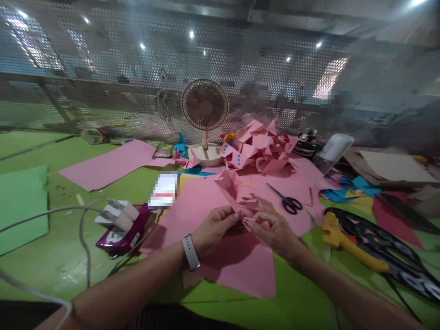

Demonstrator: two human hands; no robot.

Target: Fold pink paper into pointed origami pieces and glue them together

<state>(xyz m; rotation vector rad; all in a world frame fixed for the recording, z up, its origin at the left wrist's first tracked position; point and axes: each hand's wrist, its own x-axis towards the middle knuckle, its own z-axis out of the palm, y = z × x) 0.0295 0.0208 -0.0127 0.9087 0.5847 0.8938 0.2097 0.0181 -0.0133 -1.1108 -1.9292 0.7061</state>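
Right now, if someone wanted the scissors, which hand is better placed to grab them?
Probably the right hand: the scissors lie just beyond it, while the left hand is farther off, on its other side.

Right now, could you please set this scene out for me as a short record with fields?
Left hand: thumb and finger pinched, white band at the wrist
Right hand: fingertips pinched, close beside the left
Between them: small pink piece, shape too blurred to tell
Under the hands: large pink sheet on a green table
Beyond the hands: pile of folded pink paper, desk fan
To the right: black-handled scissors, yellow-handled tool
To the left: purple power strip with white plugs
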